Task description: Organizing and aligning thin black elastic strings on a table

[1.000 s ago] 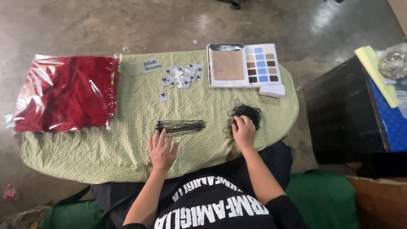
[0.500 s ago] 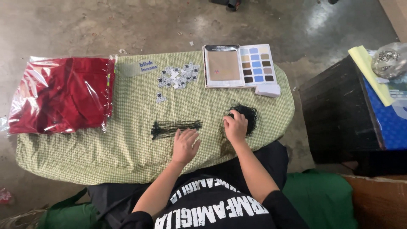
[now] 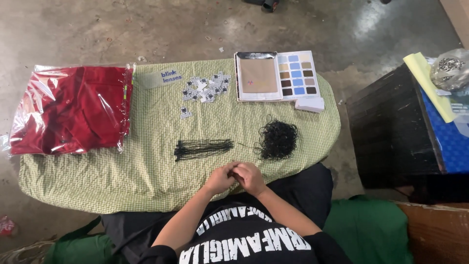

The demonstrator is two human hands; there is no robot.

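Your left hand and right hand meet at the table's near edge, fingers pinched together; whether they grip a thread, cannot tell. Black string bundle lies just beyond, tangled pile rightward. Work close, one strand only.

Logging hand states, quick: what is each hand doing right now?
Left hand: fingers curled against the right hand; contents cannot be told.
Right hand: curled, touching the left; contents cannot be told.
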